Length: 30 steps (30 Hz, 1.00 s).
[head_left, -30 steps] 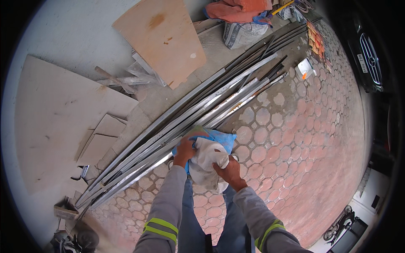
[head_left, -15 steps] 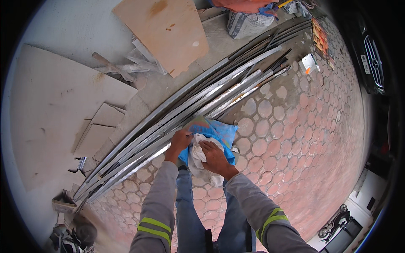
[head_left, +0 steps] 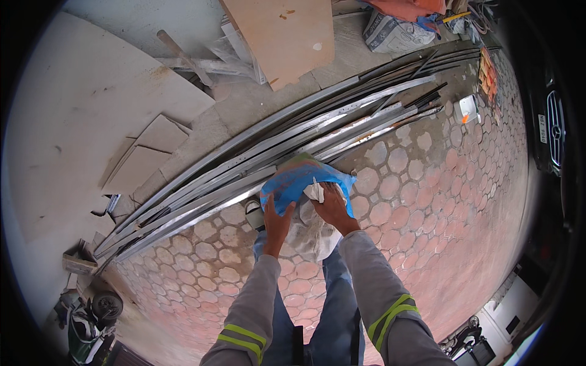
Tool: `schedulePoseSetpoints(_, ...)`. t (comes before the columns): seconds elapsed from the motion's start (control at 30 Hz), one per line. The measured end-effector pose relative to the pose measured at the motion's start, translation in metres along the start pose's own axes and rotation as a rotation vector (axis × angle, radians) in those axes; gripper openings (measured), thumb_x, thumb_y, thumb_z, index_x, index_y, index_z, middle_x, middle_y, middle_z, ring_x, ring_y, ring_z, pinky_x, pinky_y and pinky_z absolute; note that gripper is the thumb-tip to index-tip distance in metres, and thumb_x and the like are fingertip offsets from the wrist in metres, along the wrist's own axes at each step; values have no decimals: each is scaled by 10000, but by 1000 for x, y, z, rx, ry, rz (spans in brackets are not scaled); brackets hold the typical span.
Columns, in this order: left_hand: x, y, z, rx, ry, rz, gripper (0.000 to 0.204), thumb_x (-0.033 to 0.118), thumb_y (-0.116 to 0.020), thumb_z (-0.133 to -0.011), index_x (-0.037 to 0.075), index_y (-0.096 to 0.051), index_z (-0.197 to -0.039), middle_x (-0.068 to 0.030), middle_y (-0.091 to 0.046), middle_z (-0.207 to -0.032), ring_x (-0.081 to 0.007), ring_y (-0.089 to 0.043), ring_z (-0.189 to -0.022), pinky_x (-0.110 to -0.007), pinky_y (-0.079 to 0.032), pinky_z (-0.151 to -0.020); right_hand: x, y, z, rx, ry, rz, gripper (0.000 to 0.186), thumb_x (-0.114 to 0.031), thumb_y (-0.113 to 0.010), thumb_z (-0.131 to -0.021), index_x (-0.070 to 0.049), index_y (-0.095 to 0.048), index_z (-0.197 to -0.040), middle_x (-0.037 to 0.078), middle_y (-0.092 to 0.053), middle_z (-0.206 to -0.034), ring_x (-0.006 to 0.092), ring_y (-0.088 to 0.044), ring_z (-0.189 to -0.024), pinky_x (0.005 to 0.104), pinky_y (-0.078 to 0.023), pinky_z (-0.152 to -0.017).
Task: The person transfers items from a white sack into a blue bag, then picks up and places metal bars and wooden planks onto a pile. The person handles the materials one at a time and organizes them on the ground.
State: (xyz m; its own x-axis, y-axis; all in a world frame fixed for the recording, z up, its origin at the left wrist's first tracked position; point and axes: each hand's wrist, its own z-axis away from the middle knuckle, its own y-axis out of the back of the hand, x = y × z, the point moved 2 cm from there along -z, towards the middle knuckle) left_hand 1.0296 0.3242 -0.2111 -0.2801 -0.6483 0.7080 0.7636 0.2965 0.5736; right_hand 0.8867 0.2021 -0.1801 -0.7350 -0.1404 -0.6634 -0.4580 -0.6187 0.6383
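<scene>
A blue plastic bag [head_left: 287,183] with a reddish and greenish patch lies before me, against the metal lengths. My left hand [head_left: 278,224] rests at its near left side, thumb and fingers spread apart against the blue plastic. At the bag's right part my right hand [head_left: 331,206] is closed round a bunched white cloth [head_left: 315,191], whose tip sticks up beside the fingers. Whitish, dirty sheet-like material [head_left: 308,235] hangs below the bag between my legs; whether it joins the cloth is hidden.
Long metal profiles [head_left: 244,168] run diagonally past the bag. Boards [head_left: 152,143] lean at the wall on the left. A white container with an orange thing [head_left: 467,110] stands at the far right on the pavers [head_left: 409,207]. Farther back sits a filled sack [head_left: 397,33]; a car [head_left: 554,131] is at the right.
My left hand has gone from a pinch at the bag's edge to spread fingers lower down. The right hand has moved rightward with the white cloth. The blue plastic is spread wider, and the view has shifted.
</scene>
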Motion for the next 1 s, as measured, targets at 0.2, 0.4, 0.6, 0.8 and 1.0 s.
schedulePoseSetpoints(0.2, -75, -23, 44, -102, 301, 118, 839, 445, -674, -810, -28, -323, -1408, -271, -489, -1293, -396, -449, -1232, -409, -331, -1042, 13, 3, -4, -87, -96, -75, 567, -186, -658, -780, -43, -469, -1296, 241, -494, -1296, 402, -409, -1254, 454, -321, -1062)
schedulePoseSetpoints(0.4, -118, -40, 44, -260, 714, 453, 648, 461, -475, -897, 22, -424, -1372, -227, -523, -1290, -361, -510, -1167, -400, -389, -952, 11, 4, -7, -71, -128, -88, 369, -179, -655, -833, -41, -589, -1168, 185, -588, -1153, 339, -540, -1115, 405, -427, -939)
schedulePoseSetpoints(0.6, -129, -39, 34, -256, 646, 451, 500, 347, -494, -882, 48, -518, -1282, -198, -618, -1138, -331, -597, -1013, -391, -438, -857, 11, 5, -8, -98, -178, -256, 345, -148, -653, -862, -17, -576, -1171, 143, -602, -1148, 248, -585, -1064, 354, -457, -891)
schedulePoseSetpoints(0.8, -137, -28, 59, -16, 170, 90, 276, 250, -485, -920, -3, -579, -978, -217, -626, -855, -392, -597, -782, -435, -452, -667, -4, 12, 7, -34, -147, -241, 415, -112, -666, -803, 2, -529, -1178, 202, -637, -1027, 403, -599, -984, 420, -477, -841)
schedulePoseSetpoints(1.0, -66, 21, 108, 252, 177, 39, 300, 245, -458, -954, -8, -511, -802, -246, -525, -704, -407, -521, -670, -471, -368, -586, -25, 39, -11, 155, -265, -245, 325, -162, -653, -850, 47, -573, -1087, 236, -646, -940, 395, -625, -921, 412, -482, -774)
